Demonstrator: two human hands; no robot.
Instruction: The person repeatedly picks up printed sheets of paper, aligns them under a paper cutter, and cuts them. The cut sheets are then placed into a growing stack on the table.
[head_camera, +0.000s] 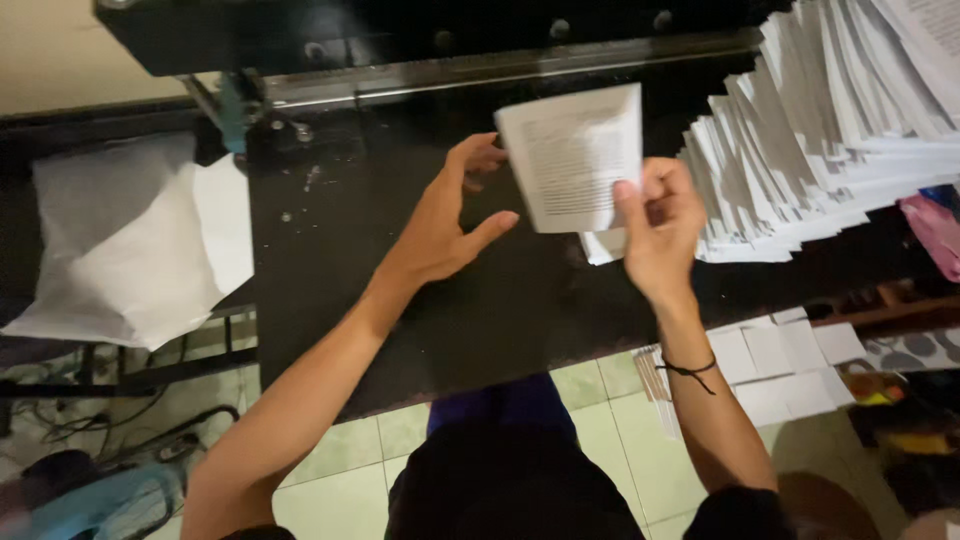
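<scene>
My right hand (660, 225) grips a small stack of printed white sheets (575, 155) by its lower right corner and holds it up above the black machine bed (400, 290). My left hand (450, 215) is spread open just left of the stack, its fingertips close to the stack's left edge; contact cannot be told. A black cord bracelet (690, 370) is on my right wrist. More white sheets (605, 245) show just under the held stack.
A big fanned pile of printed sheets (830, 130) covers the bed's right side. The cutter's metal bar (500, 65) runs along the back. Loose white paper (130, 240) lies at left. Small paper stacks (780, 365) sit on the tiled floor (330, 480) at right.
</scene>
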